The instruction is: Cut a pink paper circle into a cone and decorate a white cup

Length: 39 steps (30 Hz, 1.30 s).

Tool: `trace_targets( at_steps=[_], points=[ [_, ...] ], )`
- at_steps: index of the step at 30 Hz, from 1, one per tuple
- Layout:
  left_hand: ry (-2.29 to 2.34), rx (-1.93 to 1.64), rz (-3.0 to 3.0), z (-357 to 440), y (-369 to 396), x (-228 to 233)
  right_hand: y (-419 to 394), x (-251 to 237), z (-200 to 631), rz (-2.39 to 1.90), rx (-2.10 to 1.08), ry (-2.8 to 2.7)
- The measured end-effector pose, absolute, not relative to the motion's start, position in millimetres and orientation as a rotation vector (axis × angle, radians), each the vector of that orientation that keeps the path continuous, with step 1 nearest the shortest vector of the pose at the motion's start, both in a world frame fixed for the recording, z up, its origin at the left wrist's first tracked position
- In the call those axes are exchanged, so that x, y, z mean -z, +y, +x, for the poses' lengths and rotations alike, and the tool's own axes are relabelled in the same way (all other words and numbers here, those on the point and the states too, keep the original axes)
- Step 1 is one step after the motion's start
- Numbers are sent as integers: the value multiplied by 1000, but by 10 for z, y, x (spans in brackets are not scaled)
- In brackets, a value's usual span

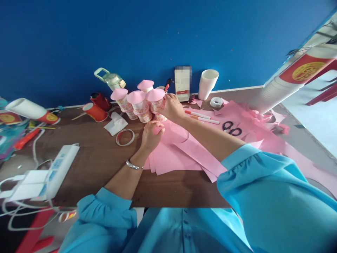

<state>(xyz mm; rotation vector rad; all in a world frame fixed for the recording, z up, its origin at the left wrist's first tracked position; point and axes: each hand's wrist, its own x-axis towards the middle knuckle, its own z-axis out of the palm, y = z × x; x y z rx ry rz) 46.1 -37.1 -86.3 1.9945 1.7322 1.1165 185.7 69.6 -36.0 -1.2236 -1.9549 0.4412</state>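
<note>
Stacked patterned paper cups (144,108) with pink paper cone tops (136,96) stand in a cluster near the wall. My right hand (172,108) is at the right side of this cluster, its fingers closed on the rightmost front paper cup (157,106). Just in front of the cup bases is my left hand (153,134), thumb and fingers apart, with nothing visible in it. Pink paper sheets (168,158) lie beneath and beside my hands. A roll of tape (125,137) rests on the table left of my left hand.
Scissors handles (231,128) and markers (202,117) lie on pink paper at right. White cups (207,84) and a tall cup stack (279,86) stand beyond. At left are a red cup (95,112), a bottle (112,80) and a power strip (59,172) with cables.
</note>
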Motion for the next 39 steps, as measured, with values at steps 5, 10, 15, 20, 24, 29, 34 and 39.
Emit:
trace_targets(
  at_steps=[5,10,15,20,24,29,34,39],
  points=[
    [1727,-1117,1998,460,-375,859,715,360,1861,-1207,-444,-1947],
    [1728,-1123,1990,462,-380,854,650,300,1855,-1268,-469,-1969],
    [1741,-1106,1975,459,-380,849,587,290,1879,-1279,-469,-1975],
    [1723,-1124,1992,457,-375,860,544,348,1987,-1236,-434,-1920],
    [1723,-1131,2002,452,-365,885,408,312,2112,-1227,-439,-1873],
    [1718,-1137,2042,439,-358,904,174,163,2230,-1114,-512,-1831],
    [1713,-1130,2057,437,-356,896,39,52,2274,-1040,-588,-1828],
    [1721,-1084,2070,441,-354,885,35,44,2266,-1053,-300,-2004]
  ],
)
